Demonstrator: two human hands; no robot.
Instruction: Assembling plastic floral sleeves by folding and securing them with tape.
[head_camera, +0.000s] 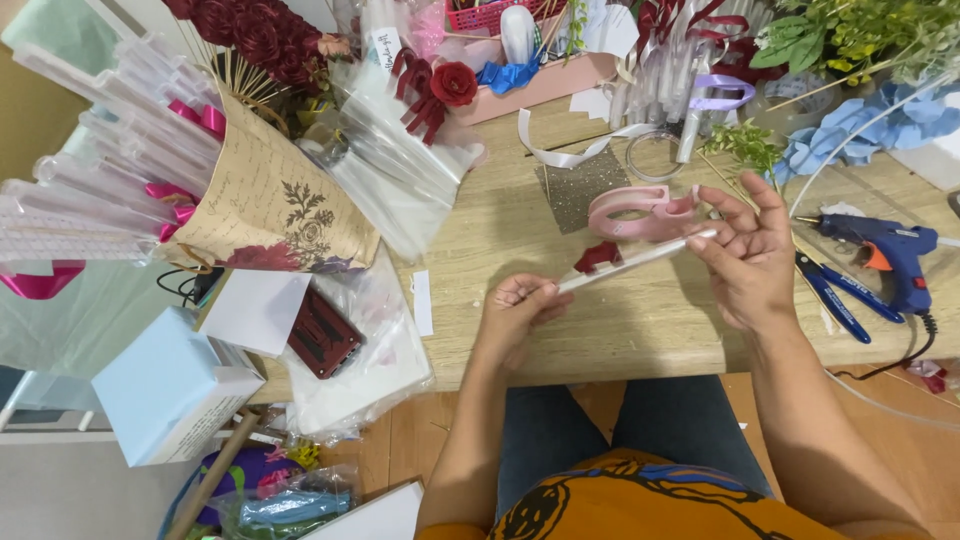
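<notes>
My left hand (515, 312) pinches the near end of a thin white stick (633, 259) above the wooden table (500, 220). My right hand (745, 255) holds the stick's far end between thumb and fingers, the other fingers spread. The stick runs slanted up to the right between both hands. A pink tape dispenser (640, 212) lies just behind the stick, and a small dark red petal piece (597, 257) sits under it on the table.
A blue glue gun (890, 252) and blue-handled pliers (832, 295) lie at right. A paper-wrapped bouquet of red roses (265, 190), clear plastic sleeves (400, 170), a light blue box (170, 385) and a dark red phone (322, 335) fill the left. Ribbons and greenery crowd the back.
</notes>
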